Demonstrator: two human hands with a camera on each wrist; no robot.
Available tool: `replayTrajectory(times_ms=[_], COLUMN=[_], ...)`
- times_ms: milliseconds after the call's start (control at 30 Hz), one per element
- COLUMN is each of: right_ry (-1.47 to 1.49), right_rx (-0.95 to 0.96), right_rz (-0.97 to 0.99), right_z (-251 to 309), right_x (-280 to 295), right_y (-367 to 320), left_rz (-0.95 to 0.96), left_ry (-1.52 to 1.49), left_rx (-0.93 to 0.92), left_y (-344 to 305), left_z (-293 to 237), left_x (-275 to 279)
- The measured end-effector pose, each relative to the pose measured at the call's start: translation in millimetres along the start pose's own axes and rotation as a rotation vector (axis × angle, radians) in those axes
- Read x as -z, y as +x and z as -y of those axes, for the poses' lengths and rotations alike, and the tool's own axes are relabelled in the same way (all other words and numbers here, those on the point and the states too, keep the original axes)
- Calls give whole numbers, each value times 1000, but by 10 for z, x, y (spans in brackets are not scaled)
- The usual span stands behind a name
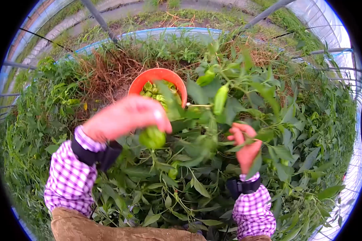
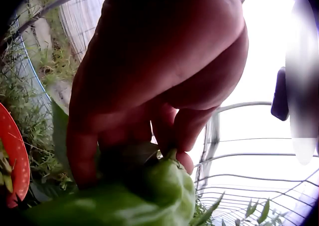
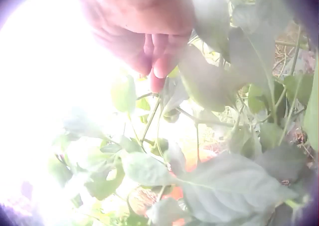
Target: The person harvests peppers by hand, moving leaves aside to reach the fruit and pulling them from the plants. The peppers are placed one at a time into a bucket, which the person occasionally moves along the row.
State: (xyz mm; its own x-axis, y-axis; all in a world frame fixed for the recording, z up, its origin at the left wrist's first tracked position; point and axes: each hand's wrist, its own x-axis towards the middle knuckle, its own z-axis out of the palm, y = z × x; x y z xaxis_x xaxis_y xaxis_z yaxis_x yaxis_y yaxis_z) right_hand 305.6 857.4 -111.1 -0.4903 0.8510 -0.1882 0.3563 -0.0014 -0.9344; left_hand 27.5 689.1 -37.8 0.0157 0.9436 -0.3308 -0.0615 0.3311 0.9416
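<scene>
Blurred in the head view, my left hand (image 1: 126, 116) is in front of the orange bucket (image 1: 182, 90). Its fingers grip a green pepper (image 1: 153, 137); in the left wrist view the wrinkled pepper (image 2: 167, 191) and its short stem show under the fingertips. To the right, among the leaves, my right hand (image 1: 246, 149) has its fingertips together. The right wrist view shows them pinching a thin plant stem (image 3: 153, 113). A long green pepper (image 1: 221, 100) hangs between the hands, with another pepper (image 1: 206, 78) above it.
Several green peppers (image 1: 148, 86) lie inside the bucket. Dense pepper plants (image 1: 181, 160) surround both hands, and a small pepper (image 1: 173, 173) hangs low among them. Dry brown grass (image 1: 104, 74) lies behind the bucket. Metal greenhouse pipes (image 1: 97, 18) and plastic sheeting (image 1: 330, 24) border the row.
</scene>
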Motion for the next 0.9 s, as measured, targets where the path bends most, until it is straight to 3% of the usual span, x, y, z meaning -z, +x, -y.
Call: replayTrajectory(times_ms=[67, 133, 267, 333, 400, 467, 500, 567, 733, 900], right_ry=[12, 96, 102, 152, 196, 152, 109, 94, 200, 222], right_rx=[-57, 9, -64, -78, -78, -76, -69, -63, -120, -142], right_rz=[-66, -105, -154, -175, -195, -190, -192, -120, 10, 216], right_z=[56, -5, 21, 3, -40, 42, 85, 99, 12, -122], right_x=[138, 188, 294, 371, 437, 416, 421, 452, 522, 496], right_y=[19, 18, -75, -91, -106, -148, -166, -197, -264, -313], left_rz=[-235, -428, -640, -700, -700, -666, -667, -591, -626, -557], left_ry=[-180, -200, -120, 182, 328, 843, 900, 866, 636, 645], left_rx=[119, 145, 296, 317, 362, 238, 213, 282, 315, 123], left_y=[-24, 78, 453, 670, 758, 834, 867, 872, 817, 651], left_z=[94, 351, 970, 1283, 1465, 1682, 1743, 1665, 1244, 765], left_x=[286, 547, 708, 763, 796, 820, 838, 803, 692, 429])
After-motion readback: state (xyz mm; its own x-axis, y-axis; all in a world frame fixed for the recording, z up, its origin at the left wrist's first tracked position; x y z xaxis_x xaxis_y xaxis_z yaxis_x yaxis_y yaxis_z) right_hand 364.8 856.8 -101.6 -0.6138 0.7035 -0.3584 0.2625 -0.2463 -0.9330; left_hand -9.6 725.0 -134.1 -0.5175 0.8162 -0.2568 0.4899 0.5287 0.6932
